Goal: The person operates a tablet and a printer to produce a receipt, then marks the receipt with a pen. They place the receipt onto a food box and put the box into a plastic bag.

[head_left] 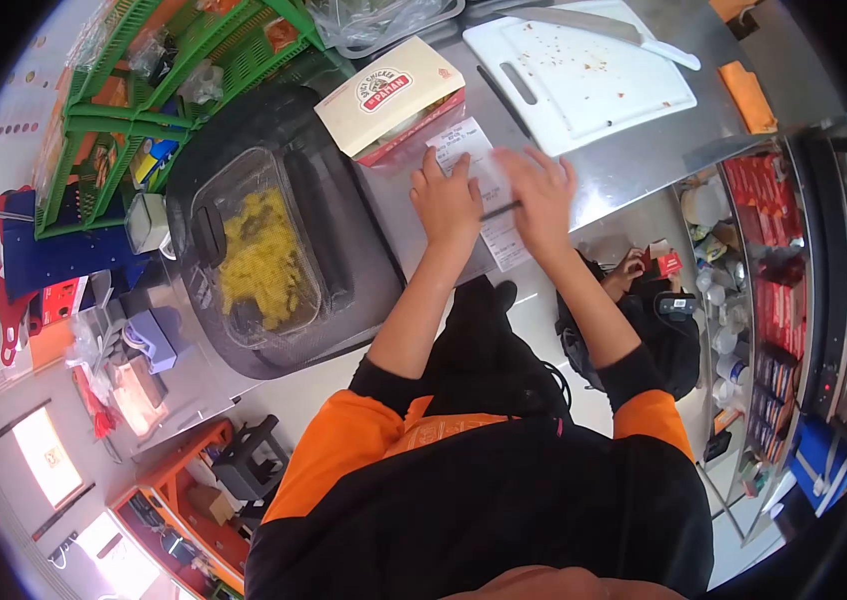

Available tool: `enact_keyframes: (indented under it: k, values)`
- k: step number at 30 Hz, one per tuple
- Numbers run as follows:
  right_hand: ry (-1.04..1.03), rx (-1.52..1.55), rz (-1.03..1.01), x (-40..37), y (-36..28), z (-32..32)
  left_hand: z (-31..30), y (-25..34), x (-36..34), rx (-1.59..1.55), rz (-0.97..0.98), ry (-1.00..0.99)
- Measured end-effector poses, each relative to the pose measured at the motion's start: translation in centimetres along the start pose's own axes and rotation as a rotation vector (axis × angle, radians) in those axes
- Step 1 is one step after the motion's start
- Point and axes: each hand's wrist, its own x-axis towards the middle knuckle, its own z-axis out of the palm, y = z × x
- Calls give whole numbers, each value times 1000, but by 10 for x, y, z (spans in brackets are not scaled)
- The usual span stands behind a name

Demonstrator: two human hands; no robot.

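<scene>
A long printed receipt (pixel 471 145) lies on the steel counter between my hands and runs down to its near edge. My left hand (pixel 447 203) rests at the receipt's left side, its fingers spread and the fingertips on the paper. On the right, my right hand (pixel 542 205) is over the receipt's right edge, fingers apart and slightly smeared by motion. A thin dark stick (pixel 501 210) crosses the paper, one end at my right palm; I cannot tell whether the palm touches it. Just beyond my left hand stands a printed food box (pixel 394 95).
A white cutting board (pixel 584 85) with crumbs and a knife (pixel 594 25) lies at the back right. To the left is a clear-lidded container (pixel 259 250) of yellow food. Green crates (pixel 134 115) stand behind it. Another person (pixel 644 330) is beyond the counter's right edge, near stocked shelves (pixel 769 260).
</scene>
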Motion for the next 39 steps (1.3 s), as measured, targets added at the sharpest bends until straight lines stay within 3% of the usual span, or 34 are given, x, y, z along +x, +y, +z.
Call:
enact_keyframes:
  k: [2, 3, 7, 10, 11, 14, 15, 18, 21, 24, 25, 28, 29, 30, 33, 34, 37, 39]
  values:
    - [-140, -5, -35, 4, 5, 24, -27, -9, 17, -15, 107, 28]
    - [-210, -8, -54, 4, 8, 33, -53, 0, 29, 61, 73, 79]
    - [-283, -47, -150, 13, 20, 51, -91, -25, 79, 298, 176, 240]
    - [-254, -97, -188, 22, 22, 58, -110, -41, 103, 391, 209, 62]
    - [-246, -102, -193, 26, 20, 58, -117, -42, 109, 404, 264, 126]
    - [-279, -110, -213, 33, 19, 64, -130, -53, 133, 370, 249, 8]
    - [-288, -115, -222, 38, 19, 67, -133, -56, 140, 309, 311, 105]
    - [-302, -90, -212, 44, 17, 74, -140, -51, 149, 175, 189, -80]
    - [-294, -97, -195, 42, 16, 79, -150, -53, 162, 121, 278, -102]
    - [-221, -113, -202, 41, 13, 84, -163, -53, 180, 163, 265, 148]
    - [-233, -98, -191, 41, 11, 82, -162, -56, 179, 271, 324, 347]
    - [-265, -84, -179, 45, 9, 75, -158, -44, 157, 251, 97, 383]
    - [-278, -97, -185, 45, 10, 74, -157, -31, 140, 196, -24, 276]
    - [-289, -111, -191, 46, 12, 73, -139, -40, 123, 103, 62, 396]
    - [-200, -153, -286, 48, 20, 71, -106, -2, 49, -467, -30, 481]
    - [-184, -157, -291, 47, 24, 70, -82, -5, 24, -513, 30, 551]
    - [-110, -147, -295, 46, 34, 64, -13, -23, -35, -484, -15, 247]
    - [-18, -105, -264, 48, 34, 55, -12, -24, -43, -264, 91, 118]
